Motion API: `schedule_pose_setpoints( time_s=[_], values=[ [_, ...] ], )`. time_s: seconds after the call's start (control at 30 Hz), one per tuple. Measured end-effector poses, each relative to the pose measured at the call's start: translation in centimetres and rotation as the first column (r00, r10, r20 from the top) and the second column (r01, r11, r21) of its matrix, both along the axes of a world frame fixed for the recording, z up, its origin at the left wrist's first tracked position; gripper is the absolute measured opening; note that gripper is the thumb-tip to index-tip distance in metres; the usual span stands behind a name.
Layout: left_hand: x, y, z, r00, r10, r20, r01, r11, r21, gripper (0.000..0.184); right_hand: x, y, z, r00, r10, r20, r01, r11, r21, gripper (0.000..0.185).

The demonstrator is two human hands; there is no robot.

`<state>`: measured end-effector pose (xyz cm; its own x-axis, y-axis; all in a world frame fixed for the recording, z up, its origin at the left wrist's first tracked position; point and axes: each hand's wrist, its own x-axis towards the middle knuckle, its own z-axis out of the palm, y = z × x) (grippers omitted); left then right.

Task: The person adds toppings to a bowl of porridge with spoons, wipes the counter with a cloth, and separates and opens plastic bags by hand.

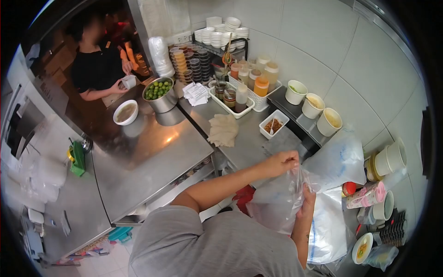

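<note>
Between my hands hangs a clear plastic bag (pixel 279 203), its upper edge bunched up. My left hand (pixel 284 162) pinches the top of this bag, fingers curled. My right hand (pixel 306 202) grips the bag's side lower down, with the thumb up. Just beyond them lies a large, full-looking translucent bag (pixel 339 159) with blue print. Beside my right forearm sits a white plastic sack (pixel 327 226). A white tub of reddish-brown flakes with a spoon (pixel 273 125) stands on the steel counter ahead of my left hand.
A steel pot of green limes (pixel 159 91) and a bowl of soup (pixel 125 112) stand at the left. Sauce bottles (pixel 260 85) fill a white basket. Three tubs (pixel 312 105) line the raised shelf. A person in black (pixel 97 69) holds a white container beyond the opening.
</note>
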<state>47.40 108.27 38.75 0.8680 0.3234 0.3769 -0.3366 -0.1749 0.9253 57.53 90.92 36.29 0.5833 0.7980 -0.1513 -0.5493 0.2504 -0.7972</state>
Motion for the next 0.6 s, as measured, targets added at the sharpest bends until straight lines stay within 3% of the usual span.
schedule_pose_setpoints(
  time_s=[0.1,0.2,0.27,0.3,0.33,0.4,0.43,0.5,0.53,0.6],
  values=[
    [-1.9,-0.5,2.5,0.997,-0.075,-0.024,0.059,0.915,-0.400,0.014,0.2,-0.7,-1.5,0.984,0.177,-0.022,-0.175,0.982,0.069,0.051],
    [-3.6,-0.7,6.2,0.988,0.098,-0.123,-0.156,0.708,-0.688,0.015,1.4,-2.7,-4.2,0.974,0.227,0.021,-0.227,0.958,0.173,0.049],
    [-4.6,1.6,7.8,0.991,-0.128,0.047,0.125,0.723,-0.679,0.016,5.0,-4.4,-7.3,0.980,0.176,0.097,-0.192,0.961,0.201,0.044],
    [-4.8,2.2,8.3,0.965,-0.228,0.129,0.255,0.708,-0.658,0.018,6.7,-5.2,-6.5,0.998,0.033,0.056,-0.043,0.984,0.176,0.042],
    [-4.7,2.1,8.6,0.973,-0.229,-0.014,0.179,0.796,-0.579,0.020,7.6,-5.7,-4.4,0.994,-0.109,0.018,0.105,0.984,0.143,0.042],
    [-3.4,1.1,7.8,0.909,-0.272,-0.317,0.207,0.952,-0.224,0.021,6.6,-5.4,2.7,0.981,0.119,0.155,-0.182,0.847,0.500,0.045],
    [-2.2,0.5,7.2,0.856,-0.244,-0.455,0.257,0.966,-0.035,0.021,5.5,-5.0,5.5,0.996,-0.034,0.087,-0.007,0.900,0.436,0.043],
    [1.0,0.8,4.6,0.890,-0.204,-0.407,0.286,0.947,0.149,0.019,3.6,-4.1,9.5,0.936,-0.353,-0.008,0.341,0.896,0.284,0.040],
    [2.4,0.7,4.6,0.906,-0.185,-0.381,0.292,0.925,0.244,0.019,4.1,-3.9,10.4,0.873,-0.449,0.191,0.397,0.881,0.259,0.036],
    [6.1,1.3,6.9,0.994,0.004,-0.106,0.021,0.972,0.235,0.018,5.3,-3.7,11.6,0.686,-0.546,0.482,0.497,0.835,0.237,0.031]
  ],
)
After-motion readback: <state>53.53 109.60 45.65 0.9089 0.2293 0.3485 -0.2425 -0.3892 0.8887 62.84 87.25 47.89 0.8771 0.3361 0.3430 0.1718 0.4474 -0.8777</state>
